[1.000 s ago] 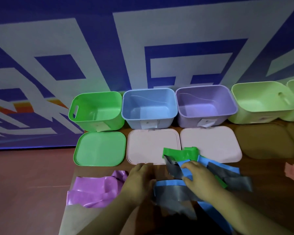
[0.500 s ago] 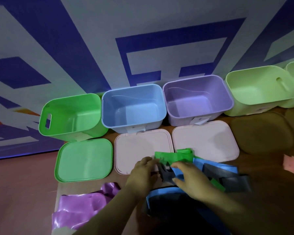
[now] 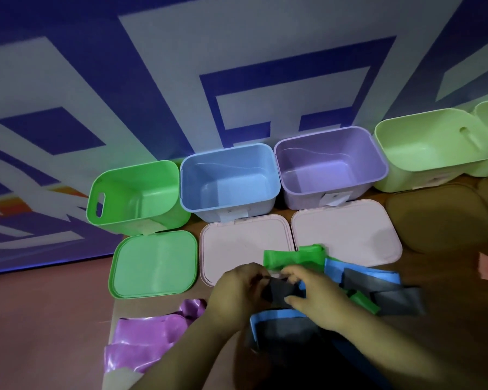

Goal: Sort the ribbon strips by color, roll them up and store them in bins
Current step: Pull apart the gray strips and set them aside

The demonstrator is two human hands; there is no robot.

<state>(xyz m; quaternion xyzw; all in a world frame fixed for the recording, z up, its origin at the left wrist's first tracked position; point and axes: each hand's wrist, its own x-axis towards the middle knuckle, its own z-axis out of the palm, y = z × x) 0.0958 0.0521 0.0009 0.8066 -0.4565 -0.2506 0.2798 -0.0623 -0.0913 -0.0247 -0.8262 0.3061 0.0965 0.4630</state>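
Ribbon strip [image 3: 279,289], grey, lies pinched between left hand [image 3: 237,294] and right hand [image 3: 319,299].

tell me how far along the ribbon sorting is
Done: the purple strips lie apart at the left, unrolled. In hand: the left hand and right hand pinch a grey strip. Left: green strips, blue strips and more grey lie mixed; nothing is rolled, and the green bin, blue bin and purple bin hold no ribbon.

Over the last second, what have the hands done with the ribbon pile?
Both hands moved forward toward the lids: the left hand and right hand now pinch a grey strip between them. The purple strips, bins and lids stayed put.
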